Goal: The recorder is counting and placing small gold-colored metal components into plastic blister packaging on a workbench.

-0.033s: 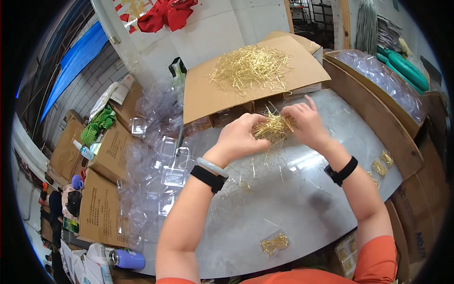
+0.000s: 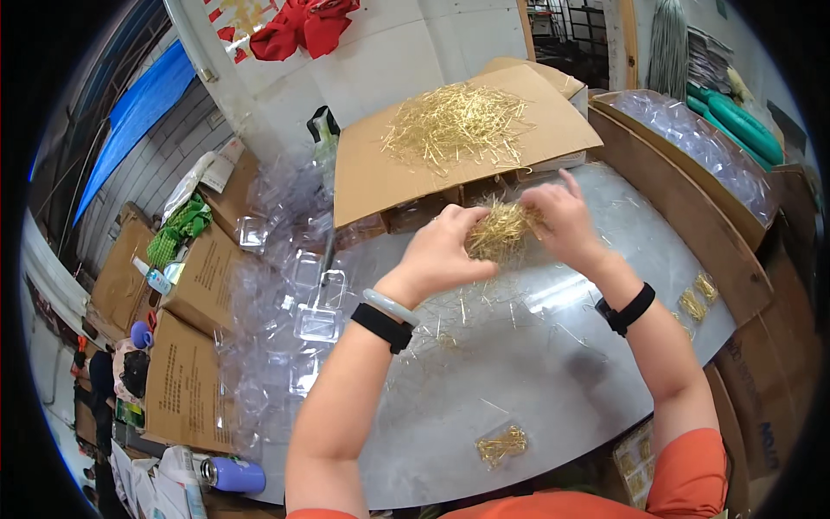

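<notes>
Between my two hands is a bunch of thin gold wire pieces (image 2: 501,232), held above the grey metal tabletop (image 2: 519,381). My left hand (image 2: 443,246) curls round its left side, thumb underneath. At the upper right of the bunch, the fingers of my right hand (image 2: 562,221) are closed on it, with one finger raised; the fingertips are partly hidden and blurred. Loose gold pieces lie scattered below. A large heap of gold wire pieces (image 2: 458,125) rests on a tilted cardboard sheet (image 2: 367,177) beyond my hands. Near my body lies a small clear pack with gold pieces (image 2: 501,445).
Clear plastic boxes (image 2: 316,322) pile up along the left, beside cardboard cartons (image 2: 186,381). A purple bottle (image 2: 235,475) stands at the lower left. Small filled packs (image 2: 694,303) lie at the right edge, inside a cardboard wall (image 2: 692,221). Another carton holds clear plastic (image 2: 692,138).
The bunch of gold wire pieces has shifted slightly and looks more compact. My right hand has moved slightly along its top; my left hand stays nearly in place.
</notes>
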### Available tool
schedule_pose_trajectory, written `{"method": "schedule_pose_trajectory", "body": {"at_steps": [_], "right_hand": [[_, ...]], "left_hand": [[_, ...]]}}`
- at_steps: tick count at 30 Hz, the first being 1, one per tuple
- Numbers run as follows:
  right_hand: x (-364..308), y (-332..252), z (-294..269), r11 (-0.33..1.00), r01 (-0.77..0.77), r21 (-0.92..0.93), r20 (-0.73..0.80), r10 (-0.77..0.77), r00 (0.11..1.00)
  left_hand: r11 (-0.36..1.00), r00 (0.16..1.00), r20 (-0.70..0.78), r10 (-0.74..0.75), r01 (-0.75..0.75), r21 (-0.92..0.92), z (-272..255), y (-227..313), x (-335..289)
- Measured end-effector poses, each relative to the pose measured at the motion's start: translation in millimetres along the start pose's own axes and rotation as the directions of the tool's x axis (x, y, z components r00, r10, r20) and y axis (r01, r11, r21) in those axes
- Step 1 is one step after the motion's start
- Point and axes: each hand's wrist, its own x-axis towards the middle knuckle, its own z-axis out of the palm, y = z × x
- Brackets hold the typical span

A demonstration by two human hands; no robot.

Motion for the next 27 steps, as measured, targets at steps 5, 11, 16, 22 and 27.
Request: {"method": "schedule_pose_trajectory", "body": {"at_steps": [5,11,16,22,27], "right_hand": [[-4,9,-8,0.995,-0.057,-0.087,0.003,0.058,0.998],[-40,76,-10,0.968,-0.171,-0.182,-0.023,0.169,0.985],[-60,120,-20,0.915,-0.296,-0.275,-0.09,0.282,0.955],[-77,157,-55,0.83,-0.473,-0.294,-0.205,0.429,0.88],[-78,163,-70,0.789,-0.547,-0.281,-0.152,0.526,0.837]], "left_hand": [[0.94,0.972,-0.11,0.208,-0.167,0.296,21,6,-6],[0.969,0.987,0.051,0.149,-0.156,0.19,64,13,-91],[0.994,0.939,0.341,0.039,-0.072,0.084,81,71,-199],[0.992,0.96,0.25,-0.125,0.125,0.017,113,87,-256],[0.964,0.948,0.187,-0.256,0.266,-0.03,130,100,-275]]}}
